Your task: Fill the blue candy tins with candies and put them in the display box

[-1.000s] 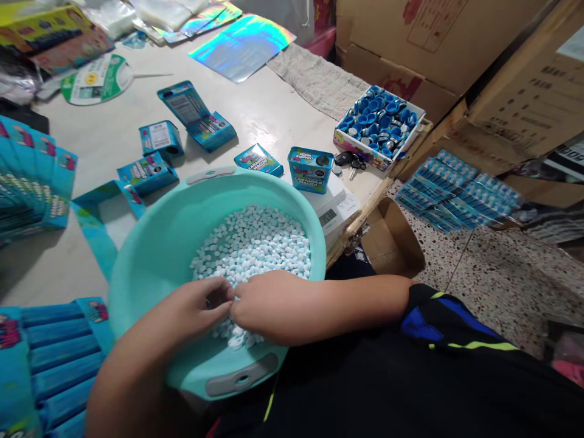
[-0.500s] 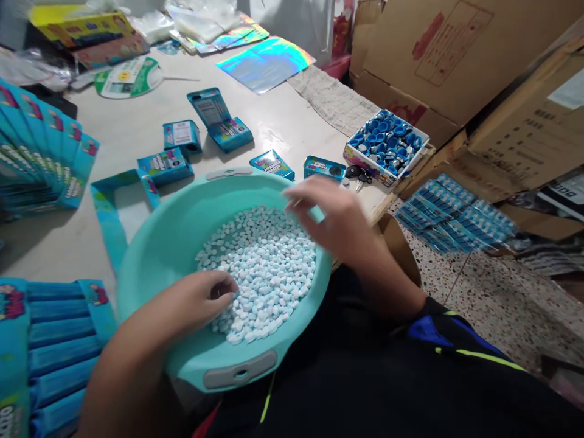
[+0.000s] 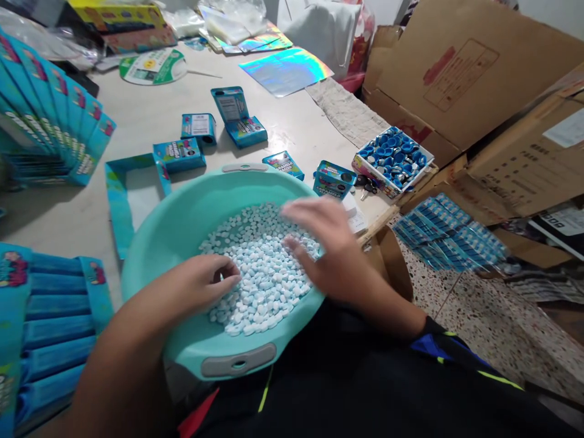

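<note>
Head view: turquoise basin point(image 3: 157, 243), pale candy tablets point(image 3: 262, 280). Left hand point(image 3: 205, 278): fingers curled, contents I cannot tell. Right hand point(image 3: 335, 252): fingers parted. Light pinch best, I judge.

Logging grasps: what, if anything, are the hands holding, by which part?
Nothing shows in the right hand; whether the left hand holds pale pieces is unclear.

The right hand point(image 3: 328, 249) has parted from the left hand point(image 3: 207, 280).

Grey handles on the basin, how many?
2: far handle on the back rim of the basin, near handle on its front rim. Left forearm covers part of the rim; another could hide there.
</note>
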A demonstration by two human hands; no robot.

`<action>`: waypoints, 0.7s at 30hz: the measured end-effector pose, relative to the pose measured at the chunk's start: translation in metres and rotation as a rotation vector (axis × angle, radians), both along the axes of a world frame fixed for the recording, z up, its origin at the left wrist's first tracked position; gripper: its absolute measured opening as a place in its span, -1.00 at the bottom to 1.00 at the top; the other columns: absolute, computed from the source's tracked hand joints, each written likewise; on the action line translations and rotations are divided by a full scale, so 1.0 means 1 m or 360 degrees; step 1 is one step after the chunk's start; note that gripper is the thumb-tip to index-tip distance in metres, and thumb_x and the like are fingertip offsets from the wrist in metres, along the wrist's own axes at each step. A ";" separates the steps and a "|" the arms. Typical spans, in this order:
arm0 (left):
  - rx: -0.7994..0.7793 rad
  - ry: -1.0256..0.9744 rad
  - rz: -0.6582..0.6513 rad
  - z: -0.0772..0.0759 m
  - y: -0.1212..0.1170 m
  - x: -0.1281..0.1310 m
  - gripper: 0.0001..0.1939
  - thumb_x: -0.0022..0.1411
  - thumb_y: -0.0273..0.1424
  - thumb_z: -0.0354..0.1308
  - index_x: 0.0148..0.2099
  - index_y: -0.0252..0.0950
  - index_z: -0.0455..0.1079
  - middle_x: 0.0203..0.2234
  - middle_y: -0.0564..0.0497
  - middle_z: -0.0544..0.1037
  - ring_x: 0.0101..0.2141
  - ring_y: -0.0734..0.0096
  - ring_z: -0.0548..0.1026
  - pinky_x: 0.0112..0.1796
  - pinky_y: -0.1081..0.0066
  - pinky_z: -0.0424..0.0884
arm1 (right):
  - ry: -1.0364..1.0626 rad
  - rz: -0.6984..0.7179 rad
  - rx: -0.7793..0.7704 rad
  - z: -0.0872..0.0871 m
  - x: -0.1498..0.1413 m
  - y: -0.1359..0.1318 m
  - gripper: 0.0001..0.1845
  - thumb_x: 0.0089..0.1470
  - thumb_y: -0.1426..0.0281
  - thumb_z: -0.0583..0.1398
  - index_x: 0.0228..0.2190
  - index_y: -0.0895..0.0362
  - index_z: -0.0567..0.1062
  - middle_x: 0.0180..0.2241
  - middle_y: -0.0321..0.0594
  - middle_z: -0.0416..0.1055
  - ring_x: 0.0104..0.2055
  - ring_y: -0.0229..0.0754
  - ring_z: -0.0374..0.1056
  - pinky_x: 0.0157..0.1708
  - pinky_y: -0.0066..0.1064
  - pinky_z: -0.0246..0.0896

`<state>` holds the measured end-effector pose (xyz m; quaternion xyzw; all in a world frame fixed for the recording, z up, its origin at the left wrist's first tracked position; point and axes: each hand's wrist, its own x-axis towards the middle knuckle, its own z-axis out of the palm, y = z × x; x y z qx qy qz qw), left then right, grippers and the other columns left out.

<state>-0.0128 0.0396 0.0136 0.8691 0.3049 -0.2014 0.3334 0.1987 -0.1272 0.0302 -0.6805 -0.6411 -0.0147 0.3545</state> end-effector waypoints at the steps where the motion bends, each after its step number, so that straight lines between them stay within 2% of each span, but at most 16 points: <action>1: 0.0012 -0.0002 -0.0006 0.000 0.001 0.001 -0.56 0.28 -0.08 -0.02 -0.23 -0.30 0.53 -0.35 -0.07 0.61 -0.31 0.21 0.49 -0.26 0.32 0.29 | -0.0084 0.0346 -0.0138 0.000 -0.018 0.000 -0.72 0.39 0.35 0.10 0.04 0.00 0.53 0.05 -0.10 0.55 0.19 -0.02 0.43 0.24 -0.02 0.32; 2: 0.0018 -0.0009 -0.0011 0.001 0.001 0.001 -0.53 0.26 -0.04 -0.03 -0.23 -0.30 0.52 -0.34 -0.08 0.61 -0.30 0.19 0.49 -0.24 0.31 0.30 | -0.0162 0.0601 -0.0288 0.000 -0.032 0.002 -0.74 0.39 0.34 0.11 0.00 0.05 0.55 0.03 -0.08 0.56 0.14 -0.02 0.46 0.15 -0.07 0.38; 4: 0.0017 -0.0033 -0.0009 0.002 0.003 0.003 -0.49 0.23 0.02 -0.03 -0.22 -0.29 0.51 -0.32 -0.10 0.62 -0.27 0.15 0.51 -0.21 0.28 0.33 | -0.0278 0.0827 -0.0622 -0.003 -0.048 0.005 -0.71 0.39 0.26 0.14 -0.08 0.17 0.57 -0.05 -0.01 0.57 -0.01 0.03 0.51 -0.07 -0.10 0.45; 7: -0.0020 -0.0060 0.0027 0.006 0.003 0.005 -0.45 0.24 0.09 -0.05 -0.21 -0.26 0.51 -0.30 -0.10 0.63 -0.25 0.11 0.53 -0.21 0.26 0.36 | -0.0300 0.0740 -0.0890 -0.007 -0.051 0.009 -0.61 0.37 0.19 0.18 -0.05 0.29 0.53 -0.13 0.04 0.58 -0.15 0.08 0.52 -0.26 -0.12 0.42; 11: -0.0080 -0.0090 0.0081 0.012 0.000 0.004 -0.41 0.23 0.17 -0.03 -0.23 -0.24 0.52 -0.29 -0.09 0.65 -0.25 0.09 0.55 -0.25 0.26 0.39 | -0.0189 0.0681 -0.0801 -0.008 -0.045 0.007 -0.65 0.38 0.24 0.18 0.00 0.28 0.48 -0.15 -0.02 0.59 -0.16 0.04 0.52 -0.25 -0.17 0.37; 15: -0.0132 -0.0196 0.0118 0.014 -0.002 0.000 -0.45 0.21 0.16 0.05 -0.23 -0.20 0.57 -0.27 -0.06 0.68 -0.23 0.11 0.59 -0.24 0.30 0.45 | 0.0022 0.0440 -0.0855 -0.008 -0.043 0.008 -0.62 0.35 0.13 0.24 -0.06 0.20 0.47 -0.16 -0.06 0.61 -0.18 0.01 0.53 -0.33 -0.26 0.27; 18: -0.0123 -0.0329 0.0068 0.014 -0.001 -0.002 -0.52 0.23 0.11 0.10 -0.28 -0.16 0.60 -0.32 -0.03 0.69 -0.30 0.18 0.61 -0.33 0.35 0.48 | 0.0197 0.0491 -0.0873 -0.007 -0.039 0.009 -0.62 0.32 0.09 0.27 -0.08 0.16 0.49 -0.19 -0.10 0.63 -0.19 -0.05 0.54 -0.34 -0.32 0.21; 21: -0.0118 -0.0566 -0.0060 0.015 -0.001 -0.002 -0.66 0.24 -0.03 0.17 -0.34 -0.12 0.63 -0.42 0.01 0.69 -0.41 0.27 0.63 -0.41 0.41 0.50 | 0.0446 0.0591 -0.0845 -0.006 -0.036 0.011 -0.72 0.31 0.21 0.31 -0.08 0.13 0.50 -0.22 -0.16 0.64 -0.19 -0.10 0.55 -0.28 -0.37 0.21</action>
